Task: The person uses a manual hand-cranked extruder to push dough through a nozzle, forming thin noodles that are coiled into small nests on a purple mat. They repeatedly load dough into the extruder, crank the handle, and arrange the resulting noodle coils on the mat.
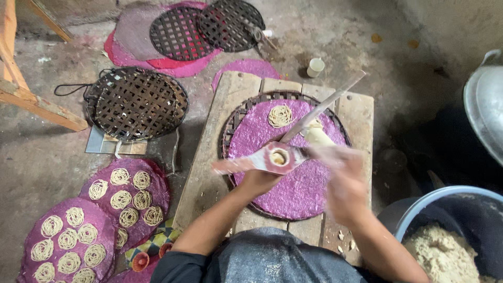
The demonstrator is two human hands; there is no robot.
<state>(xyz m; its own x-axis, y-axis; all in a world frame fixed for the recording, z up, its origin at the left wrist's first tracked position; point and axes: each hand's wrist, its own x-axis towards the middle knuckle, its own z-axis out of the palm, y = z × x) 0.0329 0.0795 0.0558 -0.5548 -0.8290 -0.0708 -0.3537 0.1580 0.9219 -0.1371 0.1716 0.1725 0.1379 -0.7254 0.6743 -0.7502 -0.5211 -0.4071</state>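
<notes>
Head view showed my left hand clamped from below around the noodle press, holding it over the purple mat on the woven tray. My right hand was a blur at three o'clock of the press; I could not tell whether it gripped anything, though it seemed close to the long handle running up toward one o'clock. One noodle coil already lay at twelve o'clock on the mat. The dough tub sat at four o'clock, filled mats at eight. I judged the risk plain: with the press tilted and one hand moving fast, strands could fall crooked or land on the finished coil, spoiling both.
</notes>
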